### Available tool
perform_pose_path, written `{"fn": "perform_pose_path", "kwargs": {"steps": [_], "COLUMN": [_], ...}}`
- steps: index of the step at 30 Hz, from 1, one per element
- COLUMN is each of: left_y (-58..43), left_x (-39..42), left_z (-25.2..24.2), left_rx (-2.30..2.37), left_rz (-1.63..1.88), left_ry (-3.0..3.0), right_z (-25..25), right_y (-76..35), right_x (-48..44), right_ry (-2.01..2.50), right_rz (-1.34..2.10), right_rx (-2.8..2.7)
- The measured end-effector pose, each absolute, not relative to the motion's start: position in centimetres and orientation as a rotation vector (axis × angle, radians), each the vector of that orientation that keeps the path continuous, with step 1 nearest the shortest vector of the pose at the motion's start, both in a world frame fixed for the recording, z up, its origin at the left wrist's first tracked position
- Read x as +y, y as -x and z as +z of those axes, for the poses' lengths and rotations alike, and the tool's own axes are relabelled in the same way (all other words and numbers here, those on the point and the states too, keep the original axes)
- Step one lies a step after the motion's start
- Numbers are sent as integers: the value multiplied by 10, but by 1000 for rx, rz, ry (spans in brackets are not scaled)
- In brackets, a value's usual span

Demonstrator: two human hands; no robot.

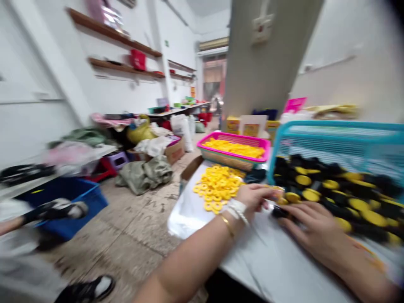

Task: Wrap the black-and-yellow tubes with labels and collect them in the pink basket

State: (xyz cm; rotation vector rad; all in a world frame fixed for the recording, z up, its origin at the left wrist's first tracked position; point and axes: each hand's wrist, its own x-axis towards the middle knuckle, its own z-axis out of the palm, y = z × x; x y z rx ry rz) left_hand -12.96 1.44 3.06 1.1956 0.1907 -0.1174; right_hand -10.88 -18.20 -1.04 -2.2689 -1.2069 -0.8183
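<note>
My left hand [254, 198], with a white band and a gold bracelet at the wrist, is closed in a pinch on a small orange-and-white piece [277, 193], too blurred to name. Close beside it, my right hand [315, 225] has its fingers curled over a small black piece [278, 211] at the white tabletop [268, 256]. Yellow rings [217, 185] lie in a loose pile left of my left hand. Beyond my right hand, a blue plastic basket [341, 125] holds many black pieces with yellow round ends [311, 195].
A pink-rimmed basket [233, 159] of yellow parts stands behind the ring pile. Small yellow boxes [232, 125] are at the back by the pillar. Another person's gloved hand [67, 209] reaches over a blue bin [75, 219] at left. Sacks and cloth [145, 174] lie on the floor.
</note>
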Motion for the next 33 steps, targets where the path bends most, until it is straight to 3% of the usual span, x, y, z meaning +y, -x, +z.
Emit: {"fn": "perform_pose_path", "kwargs": {"steps": [3,9,18,33], "left_y": [120,119,115,120], "left_x": [7,18,7,3], "left_z": [25,22,25,20], "left_rx": [92,193,204,103], "left_rz": [-112,-155,-230,-223], "left_ry": [-1134,-1092,-986,-1012], "right_z": [-7,1,26,20], "right_y": [101,104,107,112], "right_x": [-184,-183,-187,-189], "right_ry": [2456,2202,1603,2019], "right_rz": [-759,-706,-13,-546], "right_rx": [-1215,-959,-385,-688]}}
